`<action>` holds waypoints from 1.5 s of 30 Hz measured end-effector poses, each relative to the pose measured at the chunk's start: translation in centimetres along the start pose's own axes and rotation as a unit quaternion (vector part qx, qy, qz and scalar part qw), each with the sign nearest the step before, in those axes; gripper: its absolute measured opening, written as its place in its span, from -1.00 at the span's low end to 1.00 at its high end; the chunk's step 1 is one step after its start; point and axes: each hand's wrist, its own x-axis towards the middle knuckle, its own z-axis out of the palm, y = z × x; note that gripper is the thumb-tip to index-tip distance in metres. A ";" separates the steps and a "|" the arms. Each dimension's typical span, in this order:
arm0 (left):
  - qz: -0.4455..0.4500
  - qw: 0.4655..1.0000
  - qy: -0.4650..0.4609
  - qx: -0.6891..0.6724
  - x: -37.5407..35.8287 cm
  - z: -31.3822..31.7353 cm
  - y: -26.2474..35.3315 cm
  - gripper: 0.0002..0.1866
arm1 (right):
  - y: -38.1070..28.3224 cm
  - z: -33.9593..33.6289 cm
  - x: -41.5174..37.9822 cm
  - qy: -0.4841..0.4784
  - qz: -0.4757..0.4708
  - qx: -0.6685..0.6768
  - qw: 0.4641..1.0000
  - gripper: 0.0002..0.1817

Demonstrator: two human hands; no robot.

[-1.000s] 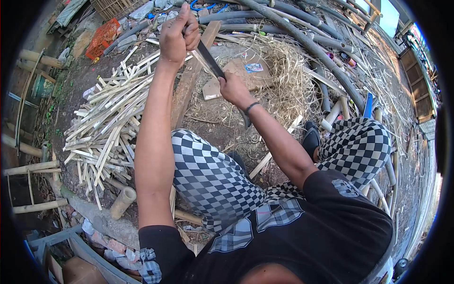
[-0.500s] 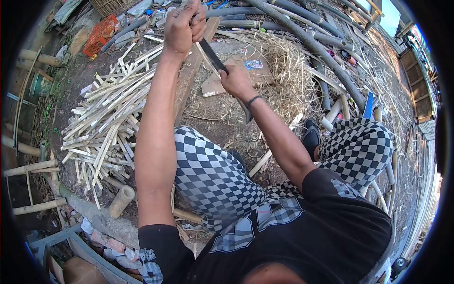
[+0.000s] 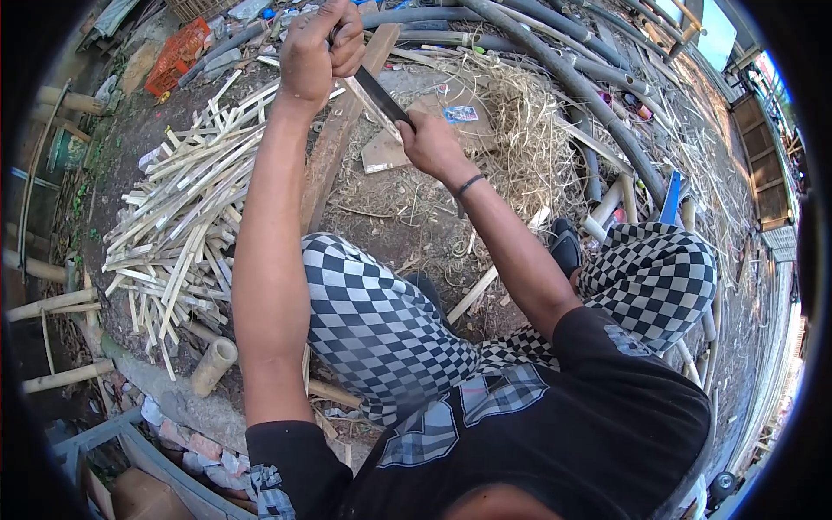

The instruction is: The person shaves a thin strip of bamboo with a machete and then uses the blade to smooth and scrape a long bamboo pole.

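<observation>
My left hand is a closed fist at the top of the view, wrapped around what looks like a thin bamboo strip; the part inside the fist is hidden. My right hand, nearer my body, is closed on a knife, its thumb pressed by the dark blade. The blade slants between both hands, with the pale strip along its edge. The knife's handle is mostly covered by my right hand and wrist. Beneath the hands are a brown wooden plank and a flattened cardboard piece.
A heap of split bamboo strips covers the ground at left. Curly shavings lie beyond my right hand. Dark bamboo poles stretch across the back and right. An orange crate sits at the far left; a bamboo stub is near my left elbow.
My left hand has moved a little to the left, away from my right hand, and more of the blade shows between them. The whole view has shifted slightly.
</observation>
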 end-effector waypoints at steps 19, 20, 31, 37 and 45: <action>0.002 0.999 0.026 0.031 0.5 -0.7 -1.1 -0.50 | 1.3 6.6 -1.1 0.094 0.051 0.083 0.991 -0.73; 0.021 0.995 0.057 0.075 0.5 -0.6 -0.9 -0.50 | 3.3 8.5 -1.3 0.094 0.048 0.082 0.991 -0.73; -0.001 0.998 0.050 -0.029 0.3 -2.4 -0.7 -0.51 | -0.2 4.7 0.7 0.042 0.013 0.041 0.998 -0.69; 0.019 0.997 0.081 -0.002 0.1 -3.1 -0.1 -0.48 | 7.3 9.8 1.8 -0.015 0.096 -0.059 0.994 -0.64; 0.013 0.999 0.048 0.010 0.4 -2.0 -0.2 -0.50 | 1.6 6.2 0.5 0.028 0.047 0.021 0.998 -0.66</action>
